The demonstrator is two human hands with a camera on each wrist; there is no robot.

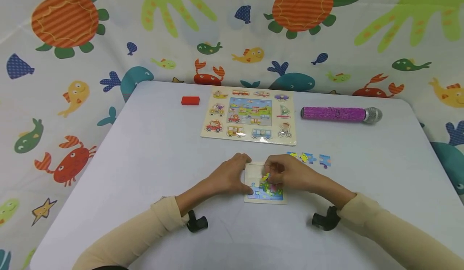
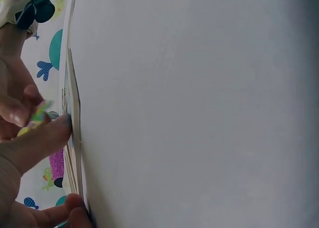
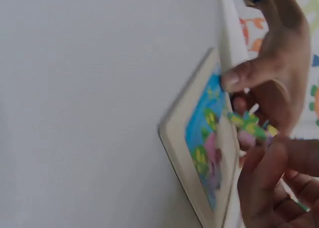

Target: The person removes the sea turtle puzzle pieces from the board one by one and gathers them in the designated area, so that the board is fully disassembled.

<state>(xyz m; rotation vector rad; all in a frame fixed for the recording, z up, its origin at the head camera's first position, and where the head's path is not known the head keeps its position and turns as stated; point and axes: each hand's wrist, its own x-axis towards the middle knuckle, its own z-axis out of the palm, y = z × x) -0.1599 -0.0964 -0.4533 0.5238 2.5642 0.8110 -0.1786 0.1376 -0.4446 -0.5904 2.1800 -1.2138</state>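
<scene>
A small square jigsaw tray (image 1: 266, 202) with a pale wooden rim lies on the white table. Blue and green pieces fill its near part, while bare wood shows in the far left part. My left hand (image 1: 229, 177) grips the tray's left side, with its thumb on the front part and its fingers at the far edge. Between thumb and fingertips, my right hand (image 1: 293, 173) pinches a green and yellow puzzle piece (image 3: 249, 125). That piece is tilted and raised above the tray in the right wrist view. The right fingers partly hide the tray in the head view.
Loose puzzle pieces (image 1: 325, 160) lie just beyond the right hand. Farther back are a larger wooden vehicle puzzle (image 1: 206, 130), a red block (image 1: 190, 100) and a purple microphone (image 1: 333, 114). A sea-animal cloth (image 1: 224, 32) hangs behind the table.
</scene>
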